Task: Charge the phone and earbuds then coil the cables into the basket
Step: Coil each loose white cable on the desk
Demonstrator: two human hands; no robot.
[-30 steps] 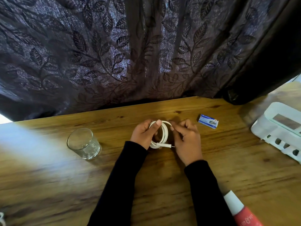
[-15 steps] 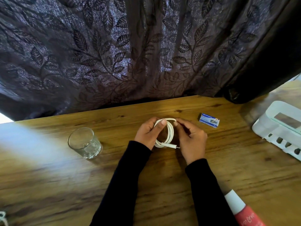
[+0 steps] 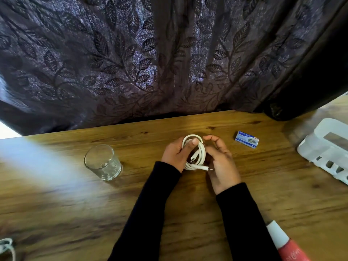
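Observation:
A white charging cable point(image 3: 196, 157), wound into a small coil, is held upright over the middle of the wooden table point(image 3: 188, 213). My left hand point(image 3: 176, 154) grips the coil, thumb across its top loops. My right hand point(image 3: 221, 164) is at the coil's right side with curled fingers, and the two plug ends stick out near its palm; whether it grips the cable is unclear. A white slotted basket point(image 3: 325, 149) stands at the right edge. Another bit of white cable point(image 3: 6, 247) shows at the bottom left corner. No phone or earbuds are in view.
An empty drinking glass point(image 3: 102, 162) stands left of my hands. A small blue box point(image 3: 247, 139) lies to the right of them. A red and white tube point(image 3: 284, 243) lies at the bottom right. A dark leaf-patterned curtain point(image 3: 150, 57) hangs behind the table.
The right fingers have come off the coil's top and opened a little. A second plug end now hangs inside the loop. The coil stays in my left hand.

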